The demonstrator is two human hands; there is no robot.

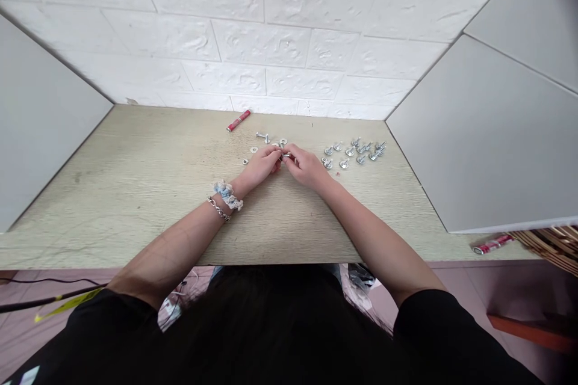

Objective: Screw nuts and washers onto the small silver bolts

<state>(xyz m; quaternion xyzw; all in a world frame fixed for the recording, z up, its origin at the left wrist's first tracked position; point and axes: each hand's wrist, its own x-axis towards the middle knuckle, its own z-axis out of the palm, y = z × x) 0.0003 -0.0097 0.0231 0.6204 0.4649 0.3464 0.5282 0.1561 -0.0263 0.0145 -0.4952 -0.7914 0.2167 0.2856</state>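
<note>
My left hand [264, 163] and my right hand [304, 165] meet over the middle of the wooden table [135, 192]. Both have their fingers pinched together on one small metal bolt [285, 157] held between them. Just beyond my fingers lie a loose bolt [262, 136], a washer [253, 149] and a nut [245, 162]. To the right of my right hand sits a group of several bolts [354, 152] with washers on them. My left wrist wears a chain bracelet and a fabric scrunchie.
A red tube [238, 121] lies at the back of the table near the white brick wall. Grey panels stand at both sides. Another red tube [492, 244] rests at the table's right front edge, next to a wicker basket [553, 243].
</note>
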